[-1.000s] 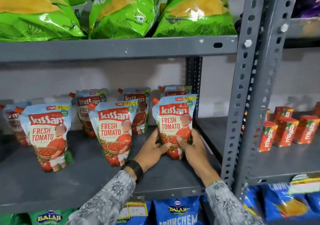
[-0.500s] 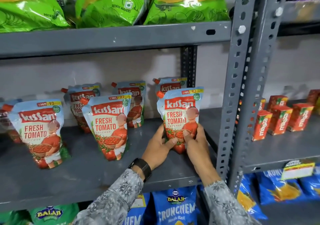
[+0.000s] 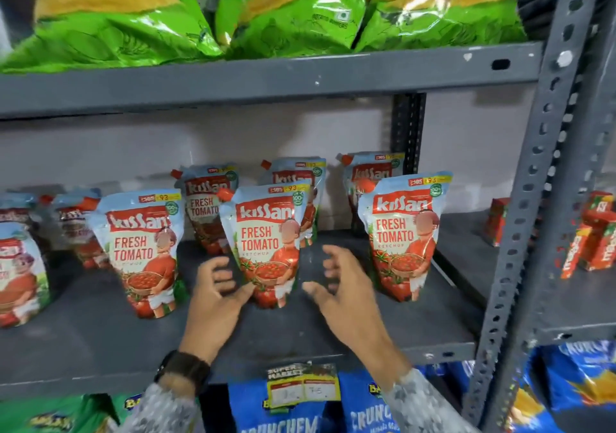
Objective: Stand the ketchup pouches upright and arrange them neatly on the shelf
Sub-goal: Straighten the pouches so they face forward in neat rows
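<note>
Middle Kissan ketchup pouch (image 3: 266,246) stood upright between both spread hands: left hand (image 3: 216,294) thumb touching (nearer), right hand (image 3: 343,286) just clear.

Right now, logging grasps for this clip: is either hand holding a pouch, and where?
Neither. The left hand and right hand are open, flanking the middle front pouch; the left thumb perhaps touches its lower edge.

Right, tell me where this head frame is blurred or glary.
Head view: the far-left pouches smear with motion blur; both hands, left hand and right hand, are soft; glare streaks the green chip bags; the upright bows from wide-angle distortion.
</note>
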Available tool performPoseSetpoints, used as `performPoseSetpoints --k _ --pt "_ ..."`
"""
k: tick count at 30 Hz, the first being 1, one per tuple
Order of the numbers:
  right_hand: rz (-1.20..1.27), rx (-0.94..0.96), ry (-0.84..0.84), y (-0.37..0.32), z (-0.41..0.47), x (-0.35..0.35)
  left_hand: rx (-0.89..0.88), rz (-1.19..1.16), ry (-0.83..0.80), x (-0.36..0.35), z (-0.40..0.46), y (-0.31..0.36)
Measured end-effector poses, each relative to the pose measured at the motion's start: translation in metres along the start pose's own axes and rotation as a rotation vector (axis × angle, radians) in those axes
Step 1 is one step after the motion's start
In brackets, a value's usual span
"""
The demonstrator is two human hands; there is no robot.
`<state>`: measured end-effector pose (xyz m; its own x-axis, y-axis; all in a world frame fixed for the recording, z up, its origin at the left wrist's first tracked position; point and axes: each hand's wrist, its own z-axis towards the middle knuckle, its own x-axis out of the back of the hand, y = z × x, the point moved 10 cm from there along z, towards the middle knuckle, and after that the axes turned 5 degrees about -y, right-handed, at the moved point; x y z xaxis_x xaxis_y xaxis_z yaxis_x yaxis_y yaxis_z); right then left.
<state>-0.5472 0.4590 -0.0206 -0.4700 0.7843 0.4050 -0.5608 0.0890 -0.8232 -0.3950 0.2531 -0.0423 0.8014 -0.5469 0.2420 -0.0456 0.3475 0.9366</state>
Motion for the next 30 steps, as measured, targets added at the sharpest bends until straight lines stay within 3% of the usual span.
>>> performPoseSetpoints --k 3,6,16,30 --pt "0.218 -0.079 -0.247 0.005 0.026 -0.051 0.022 -0.092 -0.275 -0.014 0.024 -0.008" --pt "0.311 -0.052 -0.273 0.012 0.036 -0.071 -0.003 -0.167 -0.435 -0.032 0.035 -0.008" --pt "0.161 -0.114 -0.077 0.033 0.030 -0.030 -0.061 -0.206 -0.494 -0.075 0.023 0.009" --pt "0.233 -0.093 -0.104 0.040 0.023 -0.027 -0.076 -0.178 -0.438 -0.077 0.015 0.012"
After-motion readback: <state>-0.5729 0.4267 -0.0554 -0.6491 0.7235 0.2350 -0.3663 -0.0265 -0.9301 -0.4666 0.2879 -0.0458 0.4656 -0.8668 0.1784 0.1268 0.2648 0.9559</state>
